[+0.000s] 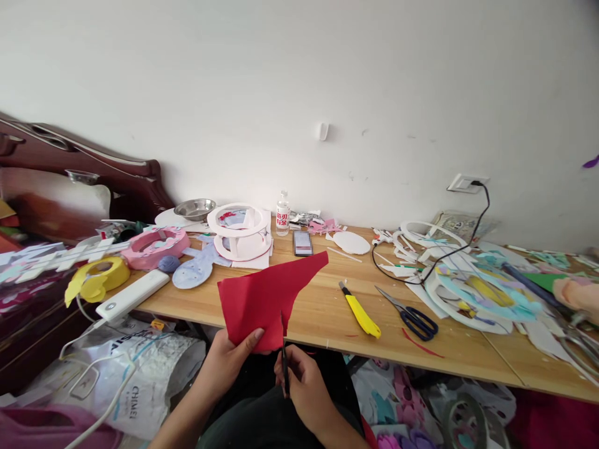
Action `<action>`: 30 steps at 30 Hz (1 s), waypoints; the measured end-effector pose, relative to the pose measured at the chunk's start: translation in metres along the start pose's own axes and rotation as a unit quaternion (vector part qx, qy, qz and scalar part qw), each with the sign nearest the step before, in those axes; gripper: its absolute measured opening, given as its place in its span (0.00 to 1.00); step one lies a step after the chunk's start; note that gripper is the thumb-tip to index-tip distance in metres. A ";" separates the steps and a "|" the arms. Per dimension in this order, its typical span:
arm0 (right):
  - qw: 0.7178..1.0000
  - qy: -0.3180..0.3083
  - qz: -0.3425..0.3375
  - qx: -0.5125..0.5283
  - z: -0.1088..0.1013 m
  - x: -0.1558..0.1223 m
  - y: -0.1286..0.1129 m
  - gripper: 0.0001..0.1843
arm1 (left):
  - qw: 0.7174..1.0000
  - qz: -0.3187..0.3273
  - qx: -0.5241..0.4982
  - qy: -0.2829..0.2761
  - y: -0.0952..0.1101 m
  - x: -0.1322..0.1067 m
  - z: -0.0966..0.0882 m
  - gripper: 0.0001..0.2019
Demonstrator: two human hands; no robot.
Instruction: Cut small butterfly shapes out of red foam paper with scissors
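Sheet of red material [257, 293], held aloft over the front edge of the wooden table [318, 318], before the person's lap. The left hand [236, 350] pinches its lower left part, thumb on the near face and fingers mostly hidden behind, presumably to steady it against the blades. The right hand [302, 377] is curled around the handles of a pair of black scissors [284, 362], whose blades point up and away at the sheet's lower right part; this likely keeps the cutting line in sight and the left thumb aside.

To the right lie a yellow knife [362, 315] and blue-handled scissors [418, 323], apparently set within easy reach. A thin red strip [421, 344] rests near the table's front edge. Farther back, a phone [302, 243], clear bottle [282, 215] and white disc [352, 242] stand or lie toward the wall [262, 112], probably out of the working space.
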State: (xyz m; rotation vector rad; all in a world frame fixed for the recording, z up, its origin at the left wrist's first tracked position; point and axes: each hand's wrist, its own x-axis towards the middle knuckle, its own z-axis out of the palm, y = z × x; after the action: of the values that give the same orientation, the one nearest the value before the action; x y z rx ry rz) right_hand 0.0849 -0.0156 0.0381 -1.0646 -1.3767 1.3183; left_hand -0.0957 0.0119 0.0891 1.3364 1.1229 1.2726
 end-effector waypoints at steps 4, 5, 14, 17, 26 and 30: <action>1.000 -0.001 0.016 -0.009 0.000 0.000 -0.004 0.11 | 0.999 -0.019 -0.036 -0.008 -0.001 -0.004 0.002 0.19; 1.000 0.003 0.017 -0.012 0.000 0.000 -0.004 0.11 | 0.998 -0.028 -0.049 -0.010 -0.001 -0.004 0.000 0.19; 0.997 -0.016 0.006 -0.075 -0.006 -0.003 -0.001 0.04 | 0.963 -0.090 -0.247 0.049 0.014 0.002 -0.017 0.26; 0.998 -0.017 0.005 -0.060 -0.004 -0.003 0.001 0.04 | 0.971 -0.095 -0.219 0.033 0.013 -0.001 -0.012 0.21; 0.996 -0.043 -0.035 -0.068 -0.004 -0.006 0.003 0.05 | 0.990 -0.058 -0.114 0.053 0.005 -0.010 -0.012 0.21; 0.997 -0.046 -0.044 -0.043 -0.003 -0.006 0.000 0.07 | 0.997 -0.030 -0.063 0.041 0.001 -0.012 -0.013 0.18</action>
State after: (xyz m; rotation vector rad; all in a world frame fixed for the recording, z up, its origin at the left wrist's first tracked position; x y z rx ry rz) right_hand 0.0890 -0.0212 0.0377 -0.9991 -1.5438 1.2678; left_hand -0.1094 0.0001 0.0889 1.1576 1.1123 1.3426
